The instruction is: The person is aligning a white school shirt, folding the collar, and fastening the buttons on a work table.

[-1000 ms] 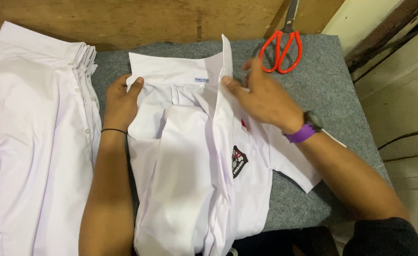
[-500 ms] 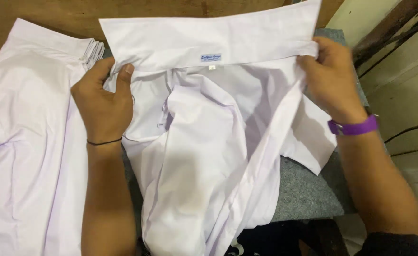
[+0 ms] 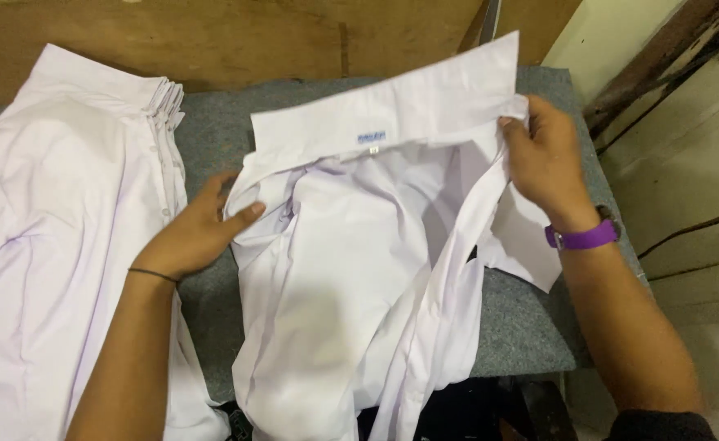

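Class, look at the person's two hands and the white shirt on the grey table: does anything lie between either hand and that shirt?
Nothing visible does. The left hand rests directly on the white cotton shirt at its left shoulder, and the right hand grips the raised collar's right end.

The white shirt (image 3: 351, 278) lay face up on the grey worktop (image 3: 531, 318), its lower part hanging over the near edge. The collar (image 3: 392, 110) was turned up and spread flat as a broad band, with a small label at its inner centre. The front was open, the fabric creased and loosely gathered. The left hand (image 3: 192, 233) pressed the left shoulder area; the right hand (image 3: 543, 159) pinched the right collar end.
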